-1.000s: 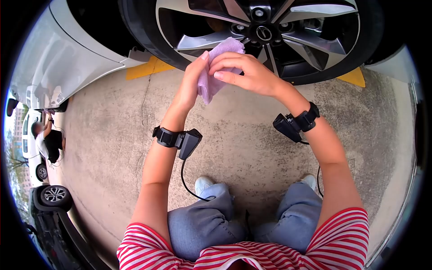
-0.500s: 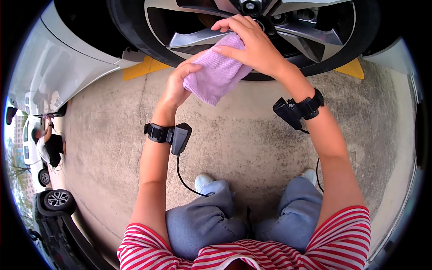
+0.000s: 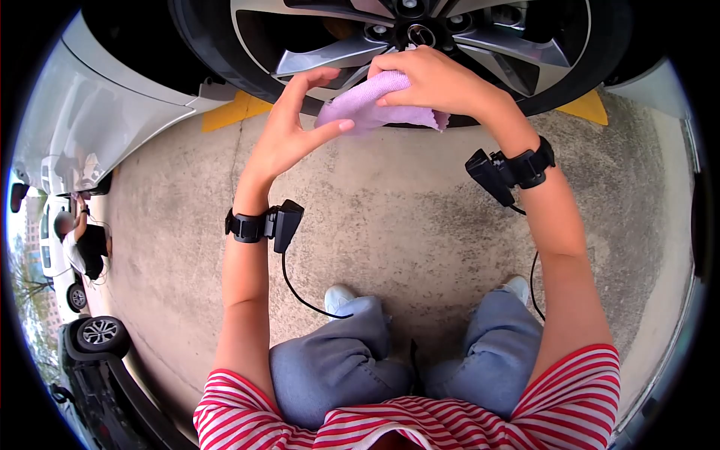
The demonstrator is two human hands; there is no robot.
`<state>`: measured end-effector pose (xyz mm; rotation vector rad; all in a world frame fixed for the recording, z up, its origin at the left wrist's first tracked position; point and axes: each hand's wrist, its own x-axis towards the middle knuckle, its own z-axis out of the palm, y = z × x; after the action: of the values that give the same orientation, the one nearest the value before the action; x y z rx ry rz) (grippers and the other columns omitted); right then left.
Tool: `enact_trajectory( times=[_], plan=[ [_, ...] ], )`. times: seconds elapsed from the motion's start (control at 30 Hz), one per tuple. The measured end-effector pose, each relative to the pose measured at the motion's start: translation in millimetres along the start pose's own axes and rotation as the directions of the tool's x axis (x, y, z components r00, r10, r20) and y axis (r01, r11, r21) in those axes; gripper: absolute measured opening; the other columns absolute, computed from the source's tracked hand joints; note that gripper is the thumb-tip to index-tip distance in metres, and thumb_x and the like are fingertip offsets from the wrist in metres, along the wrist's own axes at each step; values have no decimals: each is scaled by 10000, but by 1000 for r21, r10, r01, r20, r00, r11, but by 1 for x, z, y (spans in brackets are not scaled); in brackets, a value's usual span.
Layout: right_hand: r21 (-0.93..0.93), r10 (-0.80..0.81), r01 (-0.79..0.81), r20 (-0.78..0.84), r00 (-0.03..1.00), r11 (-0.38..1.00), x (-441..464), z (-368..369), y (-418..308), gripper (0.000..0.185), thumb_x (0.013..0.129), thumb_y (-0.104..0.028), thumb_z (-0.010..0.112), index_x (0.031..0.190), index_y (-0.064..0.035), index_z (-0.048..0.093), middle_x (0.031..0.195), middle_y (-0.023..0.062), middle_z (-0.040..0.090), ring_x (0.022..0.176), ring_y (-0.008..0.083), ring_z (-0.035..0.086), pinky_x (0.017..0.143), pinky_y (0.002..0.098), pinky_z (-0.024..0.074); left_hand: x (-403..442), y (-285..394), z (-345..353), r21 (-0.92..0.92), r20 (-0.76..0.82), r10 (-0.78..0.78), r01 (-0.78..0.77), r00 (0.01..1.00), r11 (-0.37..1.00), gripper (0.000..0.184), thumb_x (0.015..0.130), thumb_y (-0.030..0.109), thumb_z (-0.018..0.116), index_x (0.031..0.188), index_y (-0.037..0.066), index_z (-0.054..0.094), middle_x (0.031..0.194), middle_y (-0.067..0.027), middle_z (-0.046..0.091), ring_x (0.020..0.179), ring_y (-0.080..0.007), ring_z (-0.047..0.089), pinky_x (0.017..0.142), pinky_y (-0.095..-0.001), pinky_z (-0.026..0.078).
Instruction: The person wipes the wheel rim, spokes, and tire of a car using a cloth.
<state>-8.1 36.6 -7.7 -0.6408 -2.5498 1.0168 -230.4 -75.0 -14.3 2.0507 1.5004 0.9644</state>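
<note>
A pale purple cloth [image 3: 367,103] hangs folded in my right hand [image 3: 435,81], pinched between the thumb and the fingers. Just left of it is my left hand [image 3: 291,135], its thumb and fingers spread apart around the cloth's left end. Whether the left thumb tip touches the cloth I cannot tell. Beyond both hands stands a car wheel [image 3: 330,60] with silver and black spokes and a dark tyre. Part of its lower rim is hidden behind the cloth and the right hand.
Yellow blocks [image 3: 238,111] lie on the concrete floor [image 3: 390,202] by the tyre. A silver car body [image 3: 142,97] borders the left. Farther left, another person [image 3: 88,244] crouches near a white vehicle, and a black car [image 3: 97,375] stands below. Cables run from both wrist devices.
My left hand has let go of the cloth, opened and moved left. The cloth has gone from hanging flat to bunched in my right hand, which has shifted slightly right and down.
</note>
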Motion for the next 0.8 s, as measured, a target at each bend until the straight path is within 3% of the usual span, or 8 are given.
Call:
enact_trajectory(
  times=[0.13, 0.23, 0.33, 0.37, 0.47, 0.57, 0.67, 0.8],
  plan=[
    [-7, -134, 134, -73, 988, 991, 2, 8, 17, 252, 806, -210, 684, 980, -29, 673, 877, 121, 658, 752, 235, 623, 718, 349, 489, -1, 3, -1, 141, 36, -105, 99, 994, 985, 526, 768, 175, 767, 1224, 20, 556, 1157, -102, 630, 1083, -213, 594, 975, -347, 433],
    [-260, -344, 281, -244, 906, 924, 8, 18, 34, 248, 828, -211, 669, 1008, -44, 695, 911, 117, 647, 763, 230, 626, 717, 342, 490, -1, 5, 2, 82, 113, -204, 195, 973, 977, 452, 790, 151, 756, 1190, 18, 591, 1048, -105, 671, 980, -203, 636, 910, -330, 475],
    [-77, -82, 80, -29, 996, 994, 7, 2, 19, 290, 839, -223, 664, 1074, -55, 693, 956, 125, 642, 764, 246, 629, 719, 346, 495, -1, 3, 14, 14, 92, -170, 169, 981, 985, 437, 812, 148, 740, 1208, 29, 599, 995, -84, 677, 899, -162, 637, 846, -307, 497],
    [59, 196, -201, 80, 977, 978, 4, -5, 4, 314, 842, -220, 657, 1094, -34, 682, 948, 139, 665, 781, 258, 637, 742, 350, 500, 1, 4, 15, 8, 86, -180, 180, 980, 984, 432, 813, 145, 738, 1206, 29, 602, 985, -80, 677, 892, -153, 632, 837, -302, 498],
    [43, 25, -27, 33, 999, 999, 6, -2, 15, 316, 833, -185, 653, 1083, 8, 666, 899, 154, 693, 791, 254, 649, 770, 351, 504, 5, 4, 16, -21, 85, -223, 226, 971, 974, 401, 818, 137, 735, 1184, 23, 617, 950, -50, 673, 860, -109, 605, 793, -274, 495],
    [-161, -4, -20, -146, 989, 987, -5, -1, 14, 263, 815, -152, 663, 1060, -59, 691, 999, 82, 686, 999, 245, 599, 873, 341, 466, 8, -2, 16, -133, 138, -246, 264, 959, 955, 352, 837, 141, 722, 1151, 12, 632, 933, -32, 672, 857, -100, 595, 792, -259, 483],
    [-562, -349, 30, -470, 811, 826, -10, 21, 27, 210, 805, -114, 668, 1011, -95, 705, 1038, 52, 656, 1043, 242, 557, 871, 361, 455, 15, -9, 21, -317, 127, -208, 239, 970, 918, 332, 862, 143, 700, 1154, 7, 617, 963, -15, 667, 882, -83, 578, 808, -248, 468],
    [-550, -220, -159, -559, 799, 820, -14, 28, 15, 215, 820, -90, 637, 1026, -112, 691, 994, 51, 654, 939, 234, 608, 746, 367, 495, 25, -8, 44, -392, 71, -87, 108, 994, 914, 309, 885, 152, 642, 1161, 19, 598, 1021, -98, 666, 927, -145, 602, 831, -289, 472]
  ],
)
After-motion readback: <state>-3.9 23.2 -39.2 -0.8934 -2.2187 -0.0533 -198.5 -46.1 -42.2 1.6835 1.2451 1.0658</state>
